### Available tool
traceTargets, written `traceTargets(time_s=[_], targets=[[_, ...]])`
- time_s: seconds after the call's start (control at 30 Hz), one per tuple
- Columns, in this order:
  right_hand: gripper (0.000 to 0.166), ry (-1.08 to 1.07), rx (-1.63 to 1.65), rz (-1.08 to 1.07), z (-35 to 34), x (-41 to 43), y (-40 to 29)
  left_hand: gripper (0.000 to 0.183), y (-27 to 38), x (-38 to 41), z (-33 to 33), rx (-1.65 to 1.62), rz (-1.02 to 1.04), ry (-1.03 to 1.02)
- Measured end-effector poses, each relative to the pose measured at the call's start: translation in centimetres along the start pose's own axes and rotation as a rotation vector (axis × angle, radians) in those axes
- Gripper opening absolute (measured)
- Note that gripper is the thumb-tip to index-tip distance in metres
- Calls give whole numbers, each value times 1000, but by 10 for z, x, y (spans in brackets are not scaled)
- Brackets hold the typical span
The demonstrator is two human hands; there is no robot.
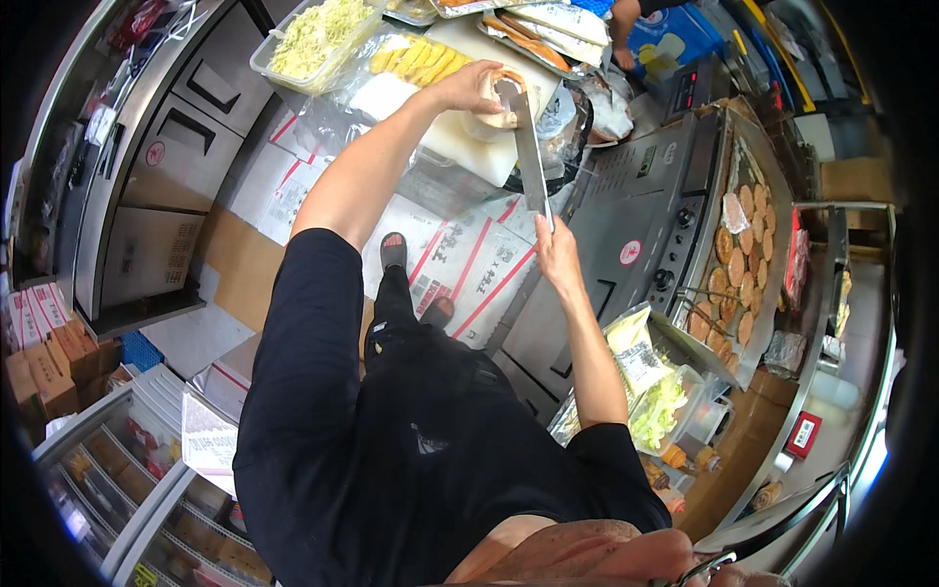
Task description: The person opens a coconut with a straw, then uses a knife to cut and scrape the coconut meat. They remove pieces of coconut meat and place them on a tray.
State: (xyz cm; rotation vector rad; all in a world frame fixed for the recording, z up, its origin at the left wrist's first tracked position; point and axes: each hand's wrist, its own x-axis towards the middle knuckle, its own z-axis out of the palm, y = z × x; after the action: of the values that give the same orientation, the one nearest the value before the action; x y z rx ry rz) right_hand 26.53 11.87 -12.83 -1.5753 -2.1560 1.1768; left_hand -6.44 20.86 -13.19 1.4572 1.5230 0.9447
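My right hand (557, 253) grips the handle of a wide-bladed knife (530, 158), whose blade points up and away from me. The blade's far end meets a round, pale food item (506, 86), perhaps a filled bun or wrap. My left hand (469, 89) holds that item from its left side; its filling is too small to tell. Both are over a white cutting board (469, 150). A clear round container or wrapping (486, 126) shows just below the item. Flat yellow food pieces (418, 60) lie on plastic film to the left.
A plastic tub of shredded cabbage (315, 40) stands at upper left. Filled trays (532, 37) sit beyond the board. On the right is a griddle (733, 271) with many round patties, near a container of lettuce (660, 411). Another person's hand (623, 55) shows at the top.
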Motion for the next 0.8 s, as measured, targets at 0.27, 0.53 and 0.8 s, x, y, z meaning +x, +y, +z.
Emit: traceTargets(time_s=[0.27,0.53,0.8], targets=[[43,-51,-89,-38,-49,-4,-53,90,-19,4,-1,117,7,77],[44,-184,127,163,-61,-5,-63,90,-3,5,-2,169,-16,-2],[48,-190,-5,128,-87,6,-85,92,-13,10,1,238,28,34]])
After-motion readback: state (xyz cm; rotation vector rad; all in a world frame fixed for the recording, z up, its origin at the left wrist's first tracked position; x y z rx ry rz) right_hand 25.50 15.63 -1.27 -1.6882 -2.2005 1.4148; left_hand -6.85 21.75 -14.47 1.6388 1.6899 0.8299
